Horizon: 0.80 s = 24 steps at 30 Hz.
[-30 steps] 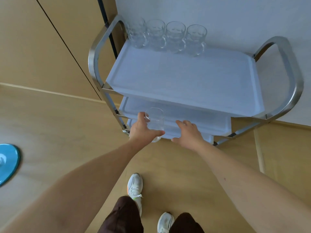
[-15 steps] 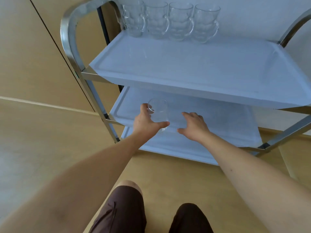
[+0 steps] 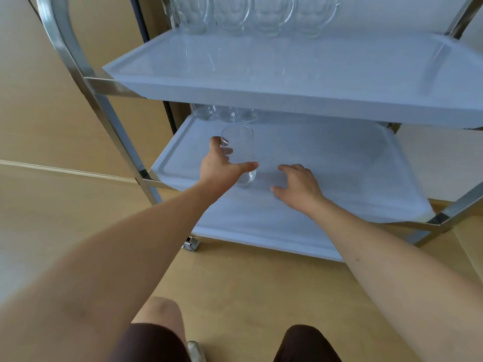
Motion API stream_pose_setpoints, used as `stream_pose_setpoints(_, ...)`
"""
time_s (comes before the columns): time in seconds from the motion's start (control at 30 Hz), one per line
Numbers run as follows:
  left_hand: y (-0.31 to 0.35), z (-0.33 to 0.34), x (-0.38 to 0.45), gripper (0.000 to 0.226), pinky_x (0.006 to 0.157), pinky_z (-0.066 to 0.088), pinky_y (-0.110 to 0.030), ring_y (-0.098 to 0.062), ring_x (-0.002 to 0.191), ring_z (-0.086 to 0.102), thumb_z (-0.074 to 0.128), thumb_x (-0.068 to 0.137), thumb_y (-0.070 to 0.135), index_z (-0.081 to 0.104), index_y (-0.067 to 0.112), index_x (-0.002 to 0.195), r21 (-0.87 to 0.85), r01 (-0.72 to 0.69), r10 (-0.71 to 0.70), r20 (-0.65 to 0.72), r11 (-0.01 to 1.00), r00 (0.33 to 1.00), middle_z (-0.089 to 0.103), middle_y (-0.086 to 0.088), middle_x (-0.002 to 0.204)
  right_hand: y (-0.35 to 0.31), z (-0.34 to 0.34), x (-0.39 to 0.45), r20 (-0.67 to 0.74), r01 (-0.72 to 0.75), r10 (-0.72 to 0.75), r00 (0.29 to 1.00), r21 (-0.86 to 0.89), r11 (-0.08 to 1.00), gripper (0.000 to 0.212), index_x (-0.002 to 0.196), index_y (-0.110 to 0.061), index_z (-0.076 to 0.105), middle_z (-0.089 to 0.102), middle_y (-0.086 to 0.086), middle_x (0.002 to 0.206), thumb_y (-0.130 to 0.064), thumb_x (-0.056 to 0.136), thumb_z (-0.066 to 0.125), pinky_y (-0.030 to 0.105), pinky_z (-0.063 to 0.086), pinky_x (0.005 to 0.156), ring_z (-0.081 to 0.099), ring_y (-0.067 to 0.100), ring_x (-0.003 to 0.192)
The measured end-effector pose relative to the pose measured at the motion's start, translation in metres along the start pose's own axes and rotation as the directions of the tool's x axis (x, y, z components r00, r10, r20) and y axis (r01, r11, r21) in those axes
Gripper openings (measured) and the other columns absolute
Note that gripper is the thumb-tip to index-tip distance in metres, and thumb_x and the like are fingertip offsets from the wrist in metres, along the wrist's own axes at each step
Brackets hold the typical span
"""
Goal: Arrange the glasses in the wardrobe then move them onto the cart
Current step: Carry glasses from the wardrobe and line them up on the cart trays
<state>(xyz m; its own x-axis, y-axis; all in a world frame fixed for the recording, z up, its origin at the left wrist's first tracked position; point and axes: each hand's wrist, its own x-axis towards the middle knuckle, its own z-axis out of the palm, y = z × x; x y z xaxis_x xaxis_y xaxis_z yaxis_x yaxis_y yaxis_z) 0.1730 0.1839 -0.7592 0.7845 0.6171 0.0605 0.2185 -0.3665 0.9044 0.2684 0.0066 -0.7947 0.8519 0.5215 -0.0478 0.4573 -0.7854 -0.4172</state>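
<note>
Five left-hand fingers (image 3: 226,150) around a glass (image 3: 239,152) (right hand (image 3: 298,185) spread, empty)

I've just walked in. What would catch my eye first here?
Probably the clear smooth drinking glass gripped by the person's left hand over the cart's white middle shelf, with the right hand open beside it. Next, the row of dimpled glass mugs at the back of the white top shelf.
</note>
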Motion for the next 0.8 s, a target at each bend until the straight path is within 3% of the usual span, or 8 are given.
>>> stream_pose_setpoints(0.27, -0.010, 0.017, 0.028, 0.076, 0.088, 0.049, -0.035, -0.014, 0.106, 0.058, 0.093, 0.065, 0.040, 0.042, 0.029, 0.120, -0.006, -0.036, 0.036, -0.021, 0.999, 0.999, 0.062, 0.006, 0.119, -0.005, 0.014, 0.022, -0.087, 0.028, -0.018, 0.996, 0.114, 0.993, 0.069, 0.148, -0.019, 0.048, 0.050, 0.010, 0.147, -0.038, 0.087, 0.074, 0.034, 0.037, 0.108, 0.045, 0.031, 0.136)
stream_pose_setpoints(0.5, -0.013, 0.038, 0.043, 0.082, 0.080, 0.046, -0.028, -0.007, 0.103, 0.059, 0.090, 0.059, 0.053, 0.041, 0.036, 0.122, 0.009, -0.093, 0.094, -0.020, 0.996, 0.995, 0.063, 0.012, 0.115, -0.012, 0.032, 0.039, -0.167, 0.065, -0.014, 0.986, 0.306, 0.950, 0.104, 0.151, -0.022, 0.041, 0.056, 0.003, 0.140, -0.046, 0.064, 0.092, 0.031, 0.040, 0.105, 0.050, 0.022, 0.131)
stream_pose_setpoints(0.63, -0.011, 0.048, 0.046, 0.090, 0.084, 0.048, -0.032, -0.013, 0.108, 0.059, 0.085, 0.057, 0.063, 0.039, 0.034, 0.129, 0.064, -0.115, 0.116, -0.017, 0.991, 0.993, 0.062, 0.009, 0.121, -0.013, 0.035, 0.043, -0.222, 0.090, 0.006, 0.975, 0.421, 0.902, 0.109, 0.152, -0.024, 0.037, 0.059, -0.004, 0.136, -0.047, 0.062, 0.094, 0.027, 0.041, 0.100, 0.052, 0.017, 0.128)
stream_pose_setpoints(0.8, -0.015, 0.041, 0.045, 0.102, 0.095, 0.051, -0.039, -0.018, 0.117, 0.058, 0.078, 0.058, 0.074, 0.034, 0.034, 0.141, 0.109, -0.169, 0.163, 0.057, 0.980, 0.985, 0.056, 0.007, 0.131, -0.023, 0.032, 0.051, -0.302, 0.168, -0.003, 0.953, 0.521, 0.837, 0.088, 0.137, -0.032, 0.046, 0.056, -0.029, 0.099, -0.040, 0.063, 0.093, 0.025, 0.044, 0.083, 0.057, 0.005, 0.099)
